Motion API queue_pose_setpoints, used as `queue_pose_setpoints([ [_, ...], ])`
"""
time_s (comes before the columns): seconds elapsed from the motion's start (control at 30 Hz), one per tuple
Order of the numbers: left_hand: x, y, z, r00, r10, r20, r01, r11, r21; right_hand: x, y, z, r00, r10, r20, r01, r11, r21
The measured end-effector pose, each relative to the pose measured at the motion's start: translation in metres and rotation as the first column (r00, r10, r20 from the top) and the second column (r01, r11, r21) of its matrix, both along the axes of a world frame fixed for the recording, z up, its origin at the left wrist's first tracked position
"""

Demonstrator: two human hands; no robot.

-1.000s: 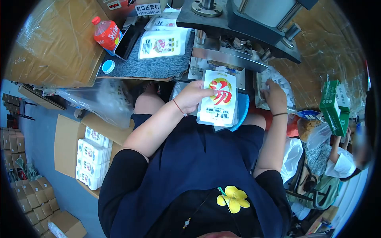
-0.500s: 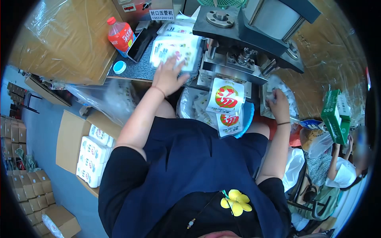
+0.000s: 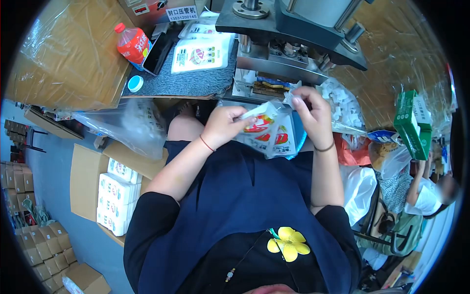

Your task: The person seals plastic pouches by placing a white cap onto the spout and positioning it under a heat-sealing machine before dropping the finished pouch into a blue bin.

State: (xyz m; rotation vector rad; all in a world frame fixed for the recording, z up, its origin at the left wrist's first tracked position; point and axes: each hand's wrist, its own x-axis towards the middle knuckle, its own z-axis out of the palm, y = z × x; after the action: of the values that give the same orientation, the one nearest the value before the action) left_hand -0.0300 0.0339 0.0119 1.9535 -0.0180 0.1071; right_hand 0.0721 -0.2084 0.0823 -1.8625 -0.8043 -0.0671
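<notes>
My left hand (image 3: 226, 126) is closed on the edge of a clear-and-white plastic pouch (image 3: 259, 126) with red print, held over my lap. Just to its right, my right hand (image 3: 313, 113) pinches a small whitish plastic piece (image 3: 290, 97) close to the pouch's top edge. Another printed pouch (image 3: 286, 142) hangs behind the held one. Beyond my hands stands a metal press (image 3: 289, 61). A stack of flat pouches (image 3: 201, 55) lies on the blue-grey mat (image 3: 205, 82) at the left. Small white plastic pieces (image 3: 340, 105) fill a bag beside my right hand.
A red-labelled bottle (image 3: 133, 45), a phone (image 3: 159, 53) and a blue cap (image 3: 135, 84) sit on the mat. An open carton (image 3: 88, 183) with packed pouches stands at the lower left. A green box (image 3: 412, 126) is at the right; another person (image 3: 425, 196) is beyond it.
My left hand has left the pouch stack and now holds a pouch over my lap. My right hand has come out of the white pieces, holding one. The pouch at the press has moved away.
</notes>
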Motion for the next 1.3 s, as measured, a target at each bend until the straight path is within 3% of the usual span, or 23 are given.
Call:
queue_pose_setpoints([
  [0.03,-0.001,-0.011,-0.001,0.998,-0.024,-0.06,0.016,0.992,-0.123,0.001,0.006,0.001,0.999,-0.009,-0.039,0.01,0.999,0.041],
  [0.07,0.0,-0.018,-0.011,0.994,-0.077,-0.074,0.059,0.973,-0.222,0.001,0.015,0.004,0.994,0.012,0.108,-0.017,0.999,0.039],
  [0.17,-0.005,-0.035,-0.016,0.96,-0.235,-0.155,0.129,0.854,-0.503,0.008,0.003,-0.001,0.983,0.011,0.184,0.016,0.989,-0.146],
  [0.2,-0.007,-0.043,-0.016,0.951,-0.257,-0.175,0.105,0.797,-0.595,0.009,-0.005,0.001,0.987,0.013,0.157,0.027,0.968,-0.25],
  [0.33,-0.012,-0.058,-0.026,0.889,-0.414,-0.194,0.115,0.614,-0.781,0.012,-0.025,0.002,0.965,0.248,-0.089,-0.263,0.921,-0.286],
  [0.43,-0.007,-0.057,-0.019,0.849,-0.458,-0.263,0.09,0.616,-0.783,0.021,-0.042,0.003,0.93,-0.038,0.364,0.186,0.907,-0.379],
  [0.5,0.001,-0.053,-0.02,0.879,-0.388,-0.278,0.043,0.644,-0.763,0.041,-0.072,-0.005,0.84,-0.267,0.472,0.524,0.622,-0.582],
  [0.53,0.009,-0.048,-0.023,0.88,-0.371,-0.295,0.0,0.622,-0.783,0.046,-0.086,-0.008,0.844,-0.345,0.41,0.534,0.49,-0.689],
  [0.63,0.027,-0.032,-0.01,0.906,-0.295,-0.304,-0.081,0.585,-0.807,0.069,-0.111,-0.029,0.906,-0.277,0.32,0.417,0.449,-0.79],
  [0.67,0.032,-0.029,-0.006,0.904,-0.295,-0.309,-0.1,0.557,-0.825,0.075,-0.116,-0.039,0.902,-0.247,0.354,0.431,0.525,-0.734],
  [0.8,0.038,-0.027,-0.01,0.908,-0.285,-0.308,-0.111,0.546,-0.831,0.075,-0.114,-0.05,0.886,-0.282,0.367,0.463,0.571,-0.678],
  [0.87,0.044,-0.018,-0.023,0.985,0.094,-0.147,-0.15,0.881,-0.449,0.073,-0.111,-0.055,0.863,-0.317,0.393,0.504,0.584,-0.636],
  [0.9,0.047,-0.01,-0.026,0.971,0.24,0.009,-0.233,0.949,-0.213,0.073,-0.109,-0.056,0.852,-0.333,0.405,0.523,0.591,-0.614],
  [0.93,0.057,0.012,-0.019,0.953,0.296,0.072,-0.282,0.946,-0.161,0.072,-0.109,-0.055,0.848,-0.338,0.409,0.528,0.61,-0.591],
  [0.97,0.066,0.031,-0.004,0.878,0.427,0.216,-0.436,0.9,-0.008,0.071,-0.109,-0.056,0.845,-0.343,0.41,0.531,0.627,-0.57],
  [1.0,0.078,0.056,-0.002,0.708,0.4,0.581,-0.612,0.758,0.224,0.069,-0.11,-0.057,0.843,-0.348,0.41,0.533,0.642,-0.551],
  [1.03,0.084,0.079,0.006,0.713,0.324,0.622,-0.649,0.642,0.409,0.067,-0.11,-0.056,0.84,-0.318,0.44,0.527,0.669,-0.523],
  [1.07,0.091,0.105,-0.003,0.781,0.254,0.57,-0.607,0.522,0.599,0.065,-0.109,-0.054,0.834,-0.29,0.469,0.52,0.696,-0.495],
  [1.17,0.069,0.12,-0.021,0.937,0.198,0.29,-0.348,0.434,0.831,0.068,-0.118,-0.06,0.792,-0.313,0.524,0.544,0.752,-0.373],
  [1.23,0.038,0.094,-0.008,0.974,0.128,0.189,-0.227,0.466,0.855,0.062,-0.124,-0.06,0.784,-0.382,0.49,0.569,0.759,-0.317],
  [1.3,0.013,0.084,-0.012,0.956,-0.023,0.293,-0.246,0.487,0.838,0.044,-0.118,-0.04,0.795,-0.456,0.4,0.583,0.756,-0.297],
])
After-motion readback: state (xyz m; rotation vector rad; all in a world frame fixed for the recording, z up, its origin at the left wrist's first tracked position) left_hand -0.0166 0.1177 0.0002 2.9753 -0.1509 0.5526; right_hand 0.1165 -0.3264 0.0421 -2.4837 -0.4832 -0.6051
